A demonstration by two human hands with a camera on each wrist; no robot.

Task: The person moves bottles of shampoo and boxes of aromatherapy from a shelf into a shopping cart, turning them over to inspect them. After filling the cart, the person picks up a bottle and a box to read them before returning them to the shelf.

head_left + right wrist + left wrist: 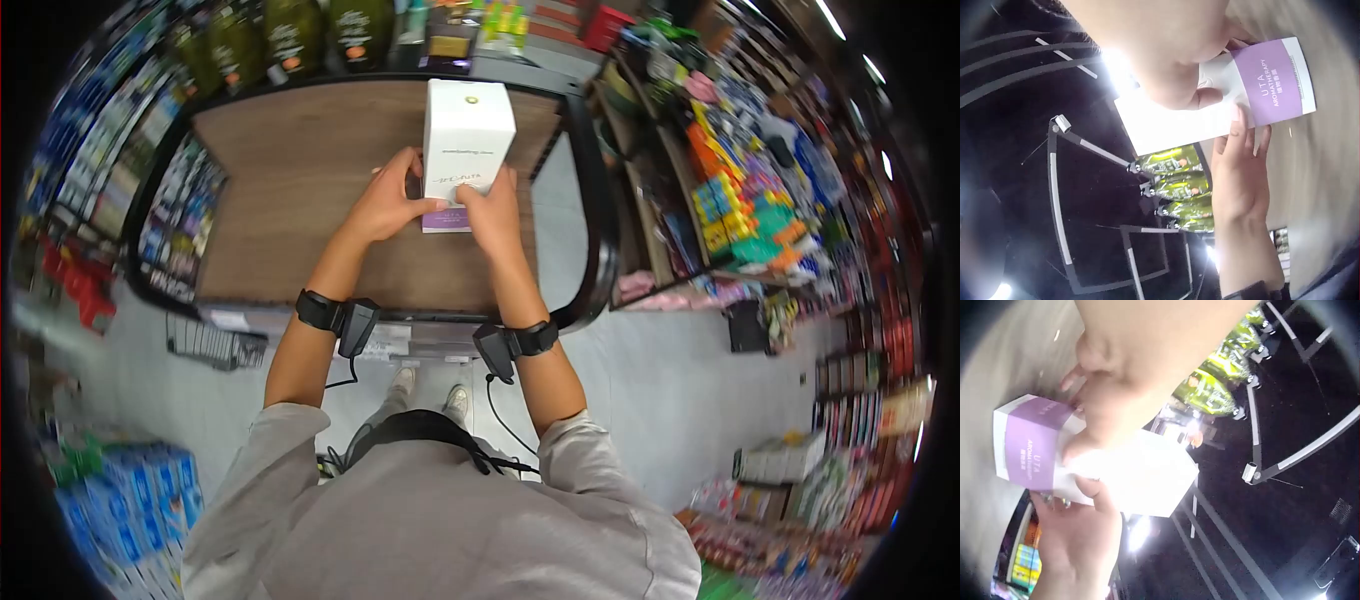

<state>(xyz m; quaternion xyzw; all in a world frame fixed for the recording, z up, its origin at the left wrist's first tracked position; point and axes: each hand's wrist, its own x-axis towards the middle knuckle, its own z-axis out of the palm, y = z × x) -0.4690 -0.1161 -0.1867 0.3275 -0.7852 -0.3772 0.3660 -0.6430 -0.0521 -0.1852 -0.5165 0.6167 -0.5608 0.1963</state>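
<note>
A tall white carton (468, 130) with a purple band (1272, 84) near its base stands on the wooden display top. The band reads "UTA AROMATHERAPY". My left hand (385, 200) grips the carton's left side, its thumb on the front face low down. From the right, my right hand (493, 215) holds the opposite side, thumb likewise on the front. In the left wrist view both thumbs lie close together on the white part, just above the purple band. The fingertips behind the carton are mostly hidden.
Large green bottles (360, 30) line the back beyond the wooden top (290, 200), which has a raised black rim (600, 230). A small dark box with a gold panel (450, 48) stands behind the carton. Shelves of colourful packages (730, 200) run along the right.
</note>
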